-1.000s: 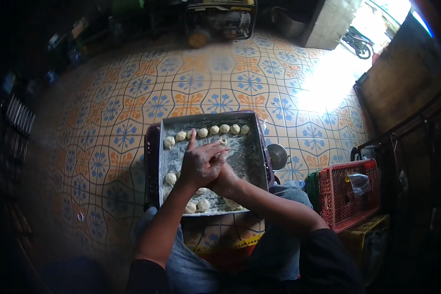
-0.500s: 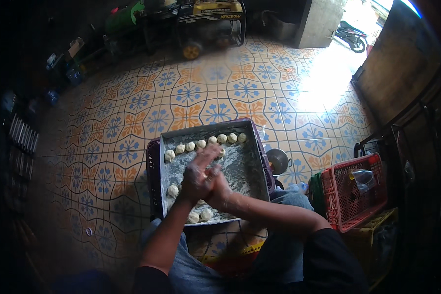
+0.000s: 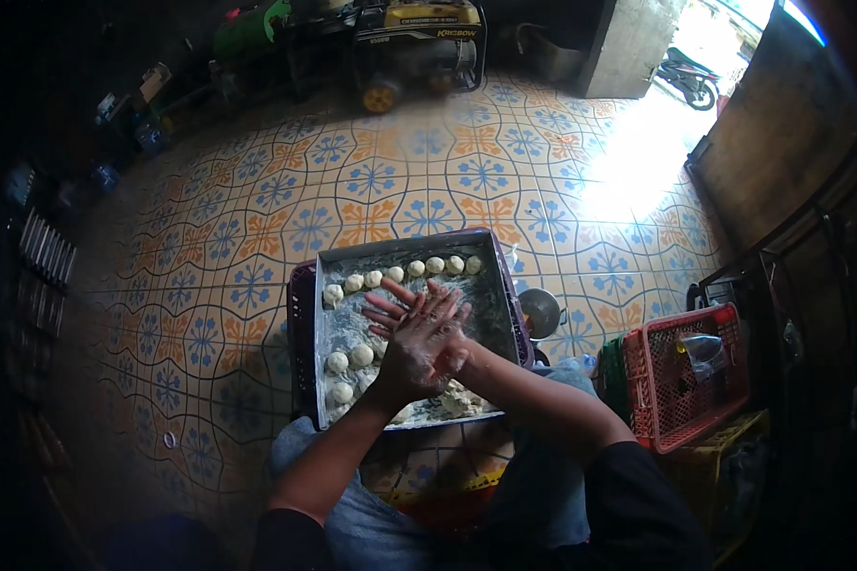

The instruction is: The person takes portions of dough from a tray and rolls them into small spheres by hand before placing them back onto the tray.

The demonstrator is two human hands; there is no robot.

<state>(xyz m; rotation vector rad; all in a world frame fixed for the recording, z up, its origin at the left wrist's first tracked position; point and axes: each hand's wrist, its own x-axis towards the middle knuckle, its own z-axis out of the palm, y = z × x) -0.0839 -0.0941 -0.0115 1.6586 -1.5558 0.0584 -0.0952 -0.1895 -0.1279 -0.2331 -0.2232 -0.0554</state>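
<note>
Overlapping, grip unclear, left hand point(image 3: 417, 356) and right hand point(image 3: 458, 352) hover above round cream dough balls point(image 3: 361, 356) in a grey metal tray point(image 3: 486, 309).

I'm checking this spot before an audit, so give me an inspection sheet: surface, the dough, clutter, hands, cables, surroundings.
Surface: floury metal tray on a purple crate.
Job's things: dough balls in a row along the tray's far side, more at the near left; rough dough lump by the near edge.
Clutter: metal pan right of the tray; plastic bag at the red crate; pale ring at left.
Hands: left hand crossed over right hand, fingers stretched out; anything between the palms is hidden.
Cables: nothing seen.
Surroundings: patterned tile floor, generator at the far side, motorbike at far right; edges too dark to judge.
</note>
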